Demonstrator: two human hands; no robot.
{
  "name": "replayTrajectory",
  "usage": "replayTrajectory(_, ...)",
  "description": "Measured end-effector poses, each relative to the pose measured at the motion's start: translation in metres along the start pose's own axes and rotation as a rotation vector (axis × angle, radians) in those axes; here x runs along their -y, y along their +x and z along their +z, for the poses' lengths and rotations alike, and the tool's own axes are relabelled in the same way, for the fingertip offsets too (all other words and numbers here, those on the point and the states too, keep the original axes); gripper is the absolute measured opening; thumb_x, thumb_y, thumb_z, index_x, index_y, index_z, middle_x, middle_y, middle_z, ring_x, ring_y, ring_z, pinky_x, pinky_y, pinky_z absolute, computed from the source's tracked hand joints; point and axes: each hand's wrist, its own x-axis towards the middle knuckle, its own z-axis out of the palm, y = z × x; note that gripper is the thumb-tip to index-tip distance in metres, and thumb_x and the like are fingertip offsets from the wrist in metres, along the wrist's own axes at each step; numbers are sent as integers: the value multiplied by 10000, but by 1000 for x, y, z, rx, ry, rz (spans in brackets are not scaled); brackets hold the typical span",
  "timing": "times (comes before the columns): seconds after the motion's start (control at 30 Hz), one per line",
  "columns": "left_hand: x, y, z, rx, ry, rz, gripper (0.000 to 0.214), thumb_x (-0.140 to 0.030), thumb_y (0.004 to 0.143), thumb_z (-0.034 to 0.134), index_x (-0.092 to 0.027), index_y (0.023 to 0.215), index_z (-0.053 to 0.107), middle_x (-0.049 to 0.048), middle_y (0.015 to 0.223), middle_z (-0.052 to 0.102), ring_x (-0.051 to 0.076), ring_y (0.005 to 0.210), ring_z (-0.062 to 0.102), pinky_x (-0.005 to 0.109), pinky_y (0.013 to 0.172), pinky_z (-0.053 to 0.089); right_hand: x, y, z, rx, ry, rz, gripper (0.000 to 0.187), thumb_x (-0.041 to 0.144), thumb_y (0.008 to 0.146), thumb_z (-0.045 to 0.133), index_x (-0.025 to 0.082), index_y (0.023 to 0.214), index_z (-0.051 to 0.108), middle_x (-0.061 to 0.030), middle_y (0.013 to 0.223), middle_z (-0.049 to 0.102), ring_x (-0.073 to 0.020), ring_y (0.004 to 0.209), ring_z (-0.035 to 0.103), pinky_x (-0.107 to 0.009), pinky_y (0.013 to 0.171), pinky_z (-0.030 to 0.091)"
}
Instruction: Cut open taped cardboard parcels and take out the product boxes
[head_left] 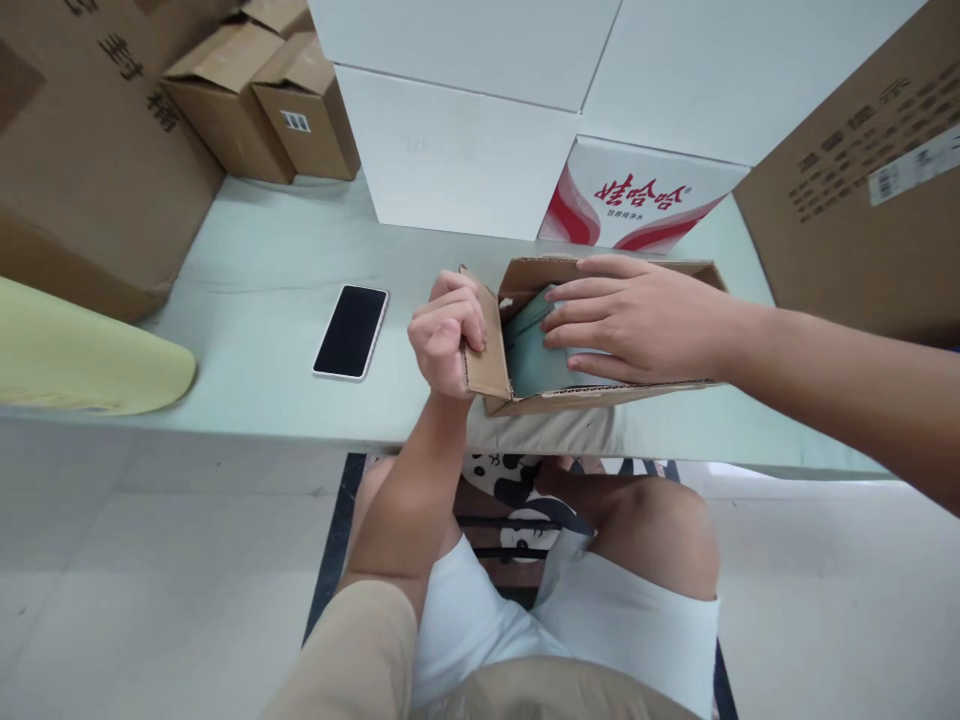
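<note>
An open cardboard box (592, 400) lies near the front edge of the covered table. My left hand (450, 335) is closed around the flap (487, 350) at the box's left end. Fingers stretched out, my right hand (630, 320) reaches over the box's opening. Beneath its fingertips is a pale green item (529, 345) with some print on it, inside the box. Whether the fingertips touch it I cannot tell. The right part of the inside is hidden under the right hand and forearm.
A phone (351, 332) lies left of the box. Stacked white cartons (465, 150) and a red-and-white carton (637, 195) stand behind. Large cardboard boxes (82, 170) flank the table (255, 270). A yellow-green roll (90, 350) is at the left edge; smaller boxes (307, 110) stand at the back left.
</note>
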Motion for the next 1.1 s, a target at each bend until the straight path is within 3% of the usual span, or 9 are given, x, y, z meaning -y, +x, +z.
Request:
replayTrajectory(0.17,4,7,-3,-62,-96,17,692,-567,1003,488,-230,410,372,5,379,343,170,495,341,453,735,465,-5,-17,-10,-117,82,74,340,533,1013,472,336,1112,730,24,1241,760,-279,1380,588,-570,1297,267)
replayTrajectory(0.3,3,6,-2,-57,-123,3,705,-585,1000,502,-237,400,372,-6,382,327,160,476,332,471,814,497,-5,-28,-20,-115,-27,93,351,529,1026,437,333,1118,713,5,1258,763,-295,1373,598,-587,1281,264)
replayTrajectory(0.43,2,10,-4,-111,-119,-16,747,-657,991,465,-239,388,325,-12,357,281,149,442,272,471,765,472,-13,-42,-21,-109,-137,98,362,539,1028,395,336,1035,695,-5,1156,789,-279,1330,635,-561,1230,335)
replayTrajectory(0.57,3,21,-14,-220,-92,-59,815,-769,985,273,-247,361,221,-13,354,107,157,442,227,471,758,459,-25,-68,-11,-143,-171,176,383,475,1033,387,302,920,708,-36,1034,798,-316,1229,688,-602,1096,426)
replayTrajectory(0.73,5,21,-21,-186,-34,-90,822,-786,970,329,-243,358,262,-18,374,135,150,440,262,477,814,481,-26,-67,-11,-62,-12,302,391,538,987,483,270,1074,755,-95,1145,767,-308,1058,722,-473,850,571)
replayTrajectory(0.83,5,18,-21,-173,-2,-101,819,-781,979,310,-238,368,258,-14,372,149,147,443,299,468,806,490,-26,-50,-14,15,-4,297,609,641,916,586,232,1359,672,-162,1377,678,-348,1175,687,-473,853,592)
replayTrajectory(0.97,3,20,-21,-89,-60,32,809,-701,1025,325,-232,372,230,-15,330,218,112,391,229,452,694,463,-32,-34,-1,145,-42,301,1107,769,656,778,318,1607,434,-155,1567,529,-477,1391,534,-646,1036,523)
replayTrajectory(1.1,-1,20,-21,-110,-33,-47,811,-771,970,397,-240,374,252,-20,344,241,124,401,264,455,757,491,-34,-28,9,128,-39,328,1168,649,597,853,348,1623,383,-155,1514,548,-472,1342,554,-669,1086,481)
